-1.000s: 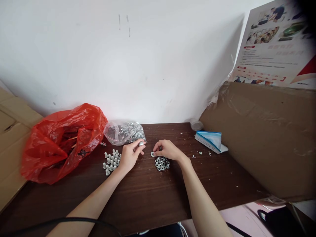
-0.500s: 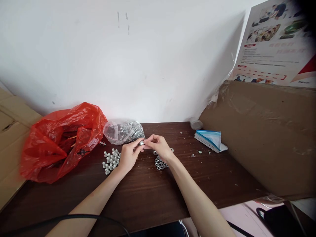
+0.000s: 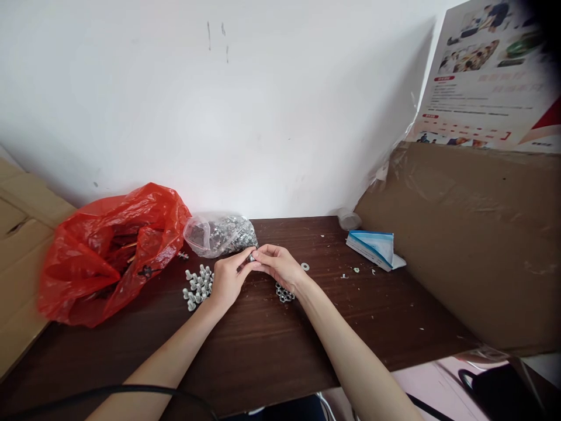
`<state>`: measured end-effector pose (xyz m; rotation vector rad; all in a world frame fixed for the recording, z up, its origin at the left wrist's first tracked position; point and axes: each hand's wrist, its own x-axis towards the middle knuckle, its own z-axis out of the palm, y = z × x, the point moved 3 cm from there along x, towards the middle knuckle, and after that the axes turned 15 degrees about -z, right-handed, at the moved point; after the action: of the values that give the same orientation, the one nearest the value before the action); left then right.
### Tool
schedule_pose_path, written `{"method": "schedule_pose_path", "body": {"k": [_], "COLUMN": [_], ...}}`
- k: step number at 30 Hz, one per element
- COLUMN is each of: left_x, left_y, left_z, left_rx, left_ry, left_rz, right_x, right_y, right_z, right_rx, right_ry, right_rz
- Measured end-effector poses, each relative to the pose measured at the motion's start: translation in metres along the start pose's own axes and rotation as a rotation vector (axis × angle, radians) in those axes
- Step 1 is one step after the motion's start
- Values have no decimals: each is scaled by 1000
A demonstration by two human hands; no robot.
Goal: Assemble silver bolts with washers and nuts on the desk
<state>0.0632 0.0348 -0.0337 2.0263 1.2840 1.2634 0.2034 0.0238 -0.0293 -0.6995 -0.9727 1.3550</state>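
My left hand pinches a small silvery bolt, of which stacked ring-like bands show between the fingertips. From the other side, my right hand closes thumb and fingers on the end of the same bolt. Most of it is hidden by the fingers. Several loose bolts stand head-down or lie in a group just left of my left hand. Beneath my right hand is a cluster of hex nuts, partly covered. A single flat washer lies right of my right hand.
A clear plastic bag of metal hardware rests against the wall. An open red plastic bag stands at left. At right are a blue-and-white packet, a clear cup-like container and a large cardboard box. A black cable crosses the lower left.
My right hand has shifted slightly, with its fingers closer in around the bolt. More of the nuts is covered, and the washer beside my hand shows more fully. My left hand stays nearly still.
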Motion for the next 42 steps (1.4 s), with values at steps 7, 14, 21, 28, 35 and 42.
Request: {"method": "schedule_pose_path", "body": {"k": [7, 14, 21, 28, 35, 42], "left_x": [1, 0, 0, 1, 4, 4], "left_y": [2, 1, 0, -6, -9, -12], "left_z": [0, -2, 0, 8, 11, 14], "left_rx": [42, 47, 64, 37, -146, -252], "left_ry": [-26, -40, -55, -138, -151, -181], "left_rz": [-80, -119, -154, -154, -144, -316], "right_x": [-2, -4, -3, 0, -3, -3], "right_y": [0, -2, 2, -6, -19, -9], "right_z": [1, 6, 7, -6, -7, -5], "right_rx": [-63, -79, -167, -629, -1127, -1144], "right_ry": [4, -22, 5, -100, -262, -338], "right_rz": [35, 22, -55, -260, -431, -408]}}
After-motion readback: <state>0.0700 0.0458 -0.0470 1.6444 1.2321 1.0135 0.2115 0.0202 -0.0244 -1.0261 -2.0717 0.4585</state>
